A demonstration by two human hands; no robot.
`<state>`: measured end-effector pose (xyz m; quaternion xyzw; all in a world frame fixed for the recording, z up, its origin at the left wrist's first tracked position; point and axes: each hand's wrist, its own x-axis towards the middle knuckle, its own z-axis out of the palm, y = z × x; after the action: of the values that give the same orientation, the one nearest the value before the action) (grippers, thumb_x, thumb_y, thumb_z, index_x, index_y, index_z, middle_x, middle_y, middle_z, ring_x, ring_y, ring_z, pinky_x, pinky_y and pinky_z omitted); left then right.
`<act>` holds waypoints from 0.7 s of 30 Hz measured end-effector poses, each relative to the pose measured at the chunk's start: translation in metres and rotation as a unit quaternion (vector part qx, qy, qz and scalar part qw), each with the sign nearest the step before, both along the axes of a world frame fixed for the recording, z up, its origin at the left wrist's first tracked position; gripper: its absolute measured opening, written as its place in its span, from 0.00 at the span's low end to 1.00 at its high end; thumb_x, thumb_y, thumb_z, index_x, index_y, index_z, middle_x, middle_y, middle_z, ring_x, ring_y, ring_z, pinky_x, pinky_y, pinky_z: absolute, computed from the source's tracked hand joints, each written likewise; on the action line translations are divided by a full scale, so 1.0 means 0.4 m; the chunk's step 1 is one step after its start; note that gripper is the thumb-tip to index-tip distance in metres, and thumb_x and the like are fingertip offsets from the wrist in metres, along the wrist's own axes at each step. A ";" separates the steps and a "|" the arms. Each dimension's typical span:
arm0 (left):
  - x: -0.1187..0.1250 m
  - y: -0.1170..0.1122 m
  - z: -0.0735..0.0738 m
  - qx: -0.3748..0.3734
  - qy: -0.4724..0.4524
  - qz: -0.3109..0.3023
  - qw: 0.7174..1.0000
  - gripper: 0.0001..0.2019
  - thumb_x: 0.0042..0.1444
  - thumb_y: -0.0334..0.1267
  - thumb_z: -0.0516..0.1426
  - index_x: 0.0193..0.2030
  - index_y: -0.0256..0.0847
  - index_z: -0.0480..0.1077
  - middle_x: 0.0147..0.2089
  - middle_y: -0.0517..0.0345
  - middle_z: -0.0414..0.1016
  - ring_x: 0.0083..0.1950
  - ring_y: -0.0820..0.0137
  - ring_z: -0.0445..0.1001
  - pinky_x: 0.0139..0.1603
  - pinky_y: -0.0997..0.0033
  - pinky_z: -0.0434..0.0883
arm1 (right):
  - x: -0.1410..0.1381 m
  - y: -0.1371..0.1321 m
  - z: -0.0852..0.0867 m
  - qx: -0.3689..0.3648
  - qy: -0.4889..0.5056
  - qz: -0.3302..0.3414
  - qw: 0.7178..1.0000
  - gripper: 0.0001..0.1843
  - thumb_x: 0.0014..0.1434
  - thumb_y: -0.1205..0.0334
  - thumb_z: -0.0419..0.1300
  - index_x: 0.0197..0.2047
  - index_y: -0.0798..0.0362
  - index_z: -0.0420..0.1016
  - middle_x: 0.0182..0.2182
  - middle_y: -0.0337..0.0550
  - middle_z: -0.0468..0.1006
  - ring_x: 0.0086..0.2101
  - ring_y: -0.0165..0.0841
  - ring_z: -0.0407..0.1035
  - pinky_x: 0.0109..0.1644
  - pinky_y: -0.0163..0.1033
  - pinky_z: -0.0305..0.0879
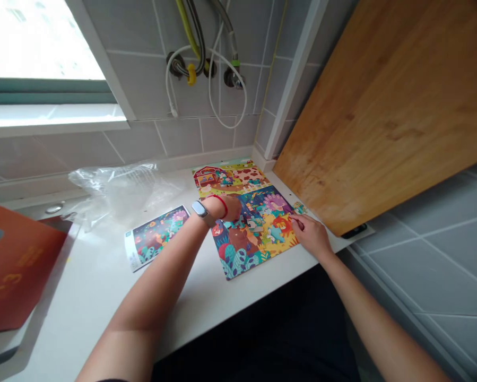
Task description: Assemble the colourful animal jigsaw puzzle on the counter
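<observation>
Nearest on the white countertop [103,276], the colourful animal-scene jigsaw puzzle [254,233] is pressed from both sides. Right hand [312,233] is laid at the puzzle's right edge, fingers curled, fingertips pinched on a piece there. Left hand [230,208] is placed flat on the puzzle's middle, fingers partly hidden; grip cannot be told. Left of that hand, a small printed reference card [156,237] is seen. Beyond it, crumpled clear plastic wrap [119,188]. Right of the right hand, a leaning wooden board [381,106].
</observation>
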<state>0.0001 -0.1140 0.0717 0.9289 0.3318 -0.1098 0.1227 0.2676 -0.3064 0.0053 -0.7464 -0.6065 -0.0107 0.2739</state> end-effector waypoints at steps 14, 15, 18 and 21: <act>0.042 0.012 -0.040 0.038 -0.065 0.028 0.997 0.11 0.70 0.44 0.57 0.49 0.43 0.78 0.50 0.49 0.81 0.52 0.59 0.80 0.54 0.61 0.77 | 0.000 -0.003 0.001 0.007 -0.006 0.001 1.000 0.16 0.68 0.58 0.55 0.48 0.49 0.85 0.42 0.47 0.87 0.39 0.41 0.80 0.43 0.42 0.73; 0.034 0.030 -0.047 0.061 -0.091 0.048 0.993 0.13 0.71 0.44 0.55 0.53 0.43 0.77 0.55 0.48 0.80 0.56 0.57 0.79 0.57 0.60 0.76 | 0.000 -0.003 0.002 0.007 -0.005 0.003 1.000 0.16 0.68 0.58 0.55 0.48 0.49 0.85 0.42 0.47 0.87 0.39 0.41 0.81 0.43 0.42 0.73; 0.010 0.072 -0.087 0.119 -0.147 0.109 0.976 0.22 0.70 0.44 0.55 0.68 0.41 0.68 0.74 0.38 0.61 0.74 0.47 0.62 0.69 0.48 0.67 | 0.000 -0.004 0.004 0.010 -0.002 0.006 1.000 0.16 0.69 0.58 0.55 0.47 0.50 0.85 0.43 0.46 0.86 0.39 0.41 0.81 0.43 0.43 0.73; -0.007 0.094 -0.134 0.136 -0.173 0.142 0.965 0.26 0.69 0.46 0.56 0.72 0.43 0.65 0.78 0.37 0.53 0.79 0.41 0.51 0.72 0.38 0.62 | 0.001 -0.005 0.004 0.009 0.002 0.010 1.000 0.15 0.69 0.58 0.55 0.47 0.49 0.85 0.42 0.45 0.86 0.39 0.41 0.81 0.42 0.42 0.73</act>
<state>-0.0028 -0.0763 0.0180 0.8852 0.4454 0.1175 0.0651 0.2680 -0.3085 0.0069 -0.7375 -0.6134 -0.0116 0.2821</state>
